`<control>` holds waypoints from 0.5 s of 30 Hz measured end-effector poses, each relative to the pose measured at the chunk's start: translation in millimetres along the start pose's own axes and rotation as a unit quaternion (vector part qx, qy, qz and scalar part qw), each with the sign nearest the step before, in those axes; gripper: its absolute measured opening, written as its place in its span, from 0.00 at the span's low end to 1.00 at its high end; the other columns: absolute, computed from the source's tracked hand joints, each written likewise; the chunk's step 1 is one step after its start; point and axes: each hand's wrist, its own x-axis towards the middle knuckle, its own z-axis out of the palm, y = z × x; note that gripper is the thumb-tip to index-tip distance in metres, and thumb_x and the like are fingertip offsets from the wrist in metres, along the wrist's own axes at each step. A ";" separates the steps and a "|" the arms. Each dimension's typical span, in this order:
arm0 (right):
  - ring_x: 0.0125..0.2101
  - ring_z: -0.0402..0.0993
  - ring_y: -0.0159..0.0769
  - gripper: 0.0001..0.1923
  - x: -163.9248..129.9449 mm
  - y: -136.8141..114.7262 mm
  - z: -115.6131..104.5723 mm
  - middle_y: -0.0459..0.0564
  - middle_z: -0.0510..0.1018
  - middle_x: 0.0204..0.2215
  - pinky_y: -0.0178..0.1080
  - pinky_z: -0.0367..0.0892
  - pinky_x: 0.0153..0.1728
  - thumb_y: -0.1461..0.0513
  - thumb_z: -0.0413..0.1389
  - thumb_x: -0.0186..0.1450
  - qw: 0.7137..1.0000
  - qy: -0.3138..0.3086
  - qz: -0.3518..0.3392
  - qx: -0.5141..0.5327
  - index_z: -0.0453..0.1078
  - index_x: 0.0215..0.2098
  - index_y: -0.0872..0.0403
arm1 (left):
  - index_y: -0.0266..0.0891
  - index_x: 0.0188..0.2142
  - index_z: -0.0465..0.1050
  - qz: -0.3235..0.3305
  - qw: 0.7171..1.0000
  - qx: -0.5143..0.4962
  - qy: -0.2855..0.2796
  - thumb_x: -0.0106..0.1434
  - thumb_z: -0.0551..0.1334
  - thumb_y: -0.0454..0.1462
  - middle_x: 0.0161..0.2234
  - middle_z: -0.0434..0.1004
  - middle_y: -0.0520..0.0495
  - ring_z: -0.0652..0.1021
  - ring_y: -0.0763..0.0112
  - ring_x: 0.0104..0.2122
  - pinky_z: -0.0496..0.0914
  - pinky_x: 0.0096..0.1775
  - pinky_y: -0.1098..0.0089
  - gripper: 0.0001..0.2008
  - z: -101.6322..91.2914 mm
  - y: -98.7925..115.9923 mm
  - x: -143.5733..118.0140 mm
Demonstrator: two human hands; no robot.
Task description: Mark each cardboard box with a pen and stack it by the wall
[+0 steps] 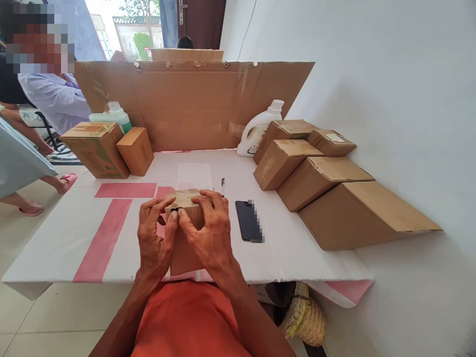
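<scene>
A small cardboard box [184, 198] stands on the white table [282, 248] just in front of me. My left hand [153, 238] grips its left side, fingers over the taped top edge. My right hand [210, 228] clasps the right side, thumb pressing the top near the left thumb. Both hands hide most of the box's near face.
A black phone [247, 220] lies right of the box, a pen [223, 186] behind it. Several cardboard boxes [320, 178] stack along the right, two more [97, 148] at back left. A white jug [258, 130], a green bottle [117, 115] and a cardboard screen [193, 104] stand behind. People sit at far left.
</scene>
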 end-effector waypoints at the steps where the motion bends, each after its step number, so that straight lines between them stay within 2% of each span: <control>1: 0.55 0.72 0.57 0.12 0.1 -3.9 4.9 0.61 0.78 0.53 0.63 0.69 0.60 0.57 0.62 0.66 1.000 -0.005 0.003 -0.009 0.77 0.46 0.51 | 0.46 0.54 0.78 0.010 1.000 0.015 0.003 0.75 0.60 0.44 0.51 0.77 0.44 0.77 0.62 0.50 0.74 0.46 0.64 0.13 -2.6 -1.7 1.6; 5: 0.57 0.70 0.59 0.13 5.5 -19.5 27.9 0.62 0.78 0.54 0.62 0.72 0.57 0.57 0.64 0.65 0.998 -0.034 -0.005 -0.051 0.77 0.47 0.52 | 0.44 0.52 0.79 -0.001 0.999 0.037 0.031 0.76 0.59 0.42 0.51 0.79 0.44 0.77 0.61 0.54 0.70 0.58 0.60 0.13 -15.2 -11.2 4.9; 9: 0.58 0.70 0.59 0.13 12.9 -22.3 32.5 0.61 0.79 0.55 0.61 0.72 0.58 0.57 0.65 0.65 0.997 -0.051 -0.006 -0.050 0.77 0.47 0.53 | 0.43 0.50 0.80 -0.021 0.999 0.019 0.034 0.75 0.58 0.43 0.50 0.80 0.45 0.78 0.62 0.51 0.71 0.54 0.62 0.13 -13.6 -14.8 10.9; 12: 0.58 0.73 0.52 0.24 21.7 3.5 16.1 0.59 0.77 0.59 0.55 0.74 0.56 0.50 0.64 0.67 0.996 -0.021 0.033 0.074 0.71 0.57 0.50 | 0.43 0.49 0.80 -0.025 0.999 -0.004 0.024 0.75 0.58 0.44 0.48 0.81 0.46 0.78 0.62 0.49 0.71 0.52 0.63 0.13 -3.0 -13.0 14.3; 14: 0.53 0.78 0.46 0.31 32.9 39.1 4.2 0.58 0.74 0.62 0.47 0.78 0.48 0.44 0.59 0.69 0.979 0.020 0.099 0.177 0.64 0.64 0.48 | 0.43 0.49 0.79 -0.032 0.999 -0.020 0.021 0.75 0.58 0.45 0.48 0.80 0.46 0.78 0.63 0.48 0.71 0.52 0.63 0.14 3.0 -12.3 14.6; 15: 0.51 0.79 0.44 0.29 39.6 61.0 0.3 0.58 0.75 0.60 0.45 0.78 0.44 0.43 0.54 0.72 0.970 0.045 0.141 0.195 0.62 0.64 0.49 | 0.43 0.49 0.79 -0.037 0.999 -0.025 0.020 0.75 0.58 0.46 0.48 0.80 0.46 0.78 0.63 0.48 0.71 0.51 0.63 0.14 4.7 -12.4 14.1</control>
